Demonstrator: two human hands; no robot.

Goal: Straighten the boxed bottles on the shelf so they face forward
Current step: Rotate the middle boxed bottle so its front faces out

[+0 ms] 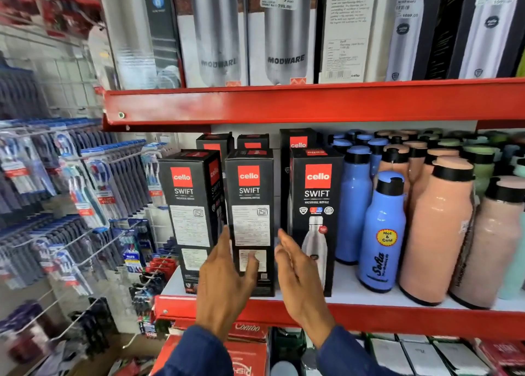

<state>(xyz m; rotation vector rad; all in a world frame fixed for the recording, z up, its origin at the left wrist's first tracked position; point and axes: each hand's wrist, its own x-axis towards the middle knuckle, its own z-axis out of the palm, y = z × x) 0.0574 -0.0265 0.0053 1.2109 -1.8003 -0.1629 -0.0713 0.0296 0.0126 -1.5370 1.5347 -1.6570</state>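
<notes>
Three black Cello Swift bottle boxes stand in a front row on the white shelf [355, 293]. The left box [191, 213] is turned a little, showing its right side. The middle box [251, 205] shows a printed-text face. The right box [316, 205] shows the bottle picture. More black boxes [297, 139] stand behind them. My left hand [224, 284] is open in front of the middle box's lower left, fingertips over its label. My right hand [298, 279] is open at the gap between the middle and right boxes. Whether either hand touches a box I cannot tell.
Blue bottles [382, 233] and peach bottles [437, 233] crowd the shelf right of the boxes. A red shelf edge [312, 102] carries tall Modware and Cello boxes [284, 34] overhead. Toothbrush packs [85, 191] hang on hooks at the left. Red packages [247, 355] lie on the shelf below.
</notes>
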